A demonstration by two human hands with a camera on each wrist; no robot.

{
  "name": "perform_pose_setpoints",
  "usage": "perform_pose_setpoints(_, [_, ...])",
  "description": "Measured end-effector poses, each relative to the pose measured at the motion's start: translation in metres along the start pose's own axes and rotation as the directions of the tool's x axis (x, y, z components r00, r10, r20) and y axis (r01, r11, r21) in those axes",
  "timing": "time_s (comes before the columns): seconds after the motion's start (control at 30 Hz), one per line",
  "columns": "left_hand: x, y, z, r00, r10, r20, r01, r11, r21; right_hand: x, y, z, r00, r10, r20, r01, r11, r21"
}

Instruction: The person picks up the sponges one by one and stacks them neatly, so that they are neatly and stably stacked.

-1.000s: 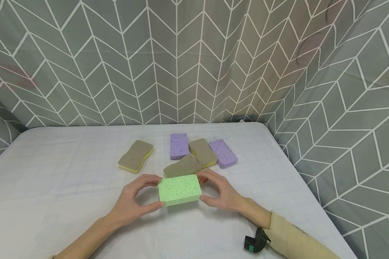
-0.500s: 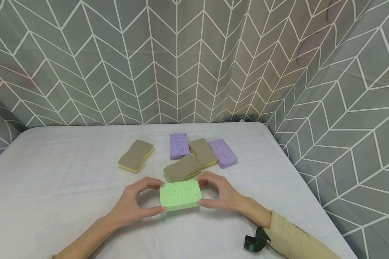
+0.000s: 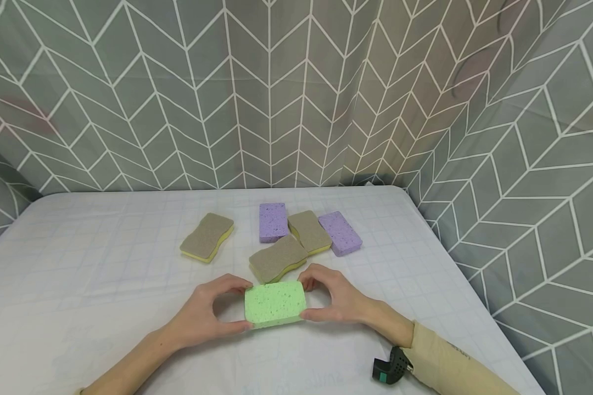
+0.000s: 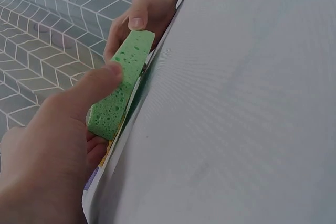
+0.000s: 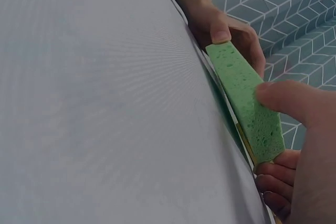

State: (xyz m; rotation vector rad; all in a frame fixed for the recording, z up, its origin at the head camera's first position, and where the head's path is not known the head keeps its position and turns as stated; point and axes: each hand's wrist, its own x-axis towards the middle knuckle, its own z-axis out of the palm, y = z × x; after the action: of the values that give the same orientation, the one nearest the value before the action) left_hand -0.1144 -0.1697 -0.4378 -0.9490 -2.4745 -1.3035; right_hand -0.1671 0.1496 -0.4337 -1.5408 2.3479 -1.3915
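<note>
A light green sponge (image 3: 275, 303) with small pores is held by its two short ends, close over the white-covered table. My left hand (image 3: 208, 310) pinches its left end, thumb at the near corner and fingers at the far one. At the opposite end my right hand (image 3: 333, 296) grips it the same way. Both wrist views show the green sponge (image 4: 118, 87) edge-on between the thumbs and fingers, with a narrow shadowed gap under it. Just beyond it lies a yellow scrub sponge (image 3: 278, 259) with a grey-brown top, partly overlapped by the green one in the head view.
Farther back lie another scrub sponge (image 3: 309, 232), a purple sponge (image 3: 273, 222) and a second purple sponge (image 3: 340, 233). One more scrub sponge (image 3: 207, 237) sits apart to the left. A patterned curtain (image 3: 277, 93) stands behind the table (image 3: 104, 247). A black device (image 3: 392, 366) hangs at the right wrist.
Both hands have drawn the green sponge slightly toward the person, uncovering more of the nearest scrub sponge. The other sponges have stayed put.
</note>
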Motion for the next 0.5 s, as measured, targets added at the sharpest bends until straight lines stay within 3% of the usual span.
perform_pose_setpoints(0.5, [0.0002, -0.0028, 0.002, 0.999, -0.035, 0.001, 0.035, 0.994, 0.105, 0.0003, 0.005, 0.0018, 1.0, -0.01, -0.009, 0.009, 0.994, -0.107])
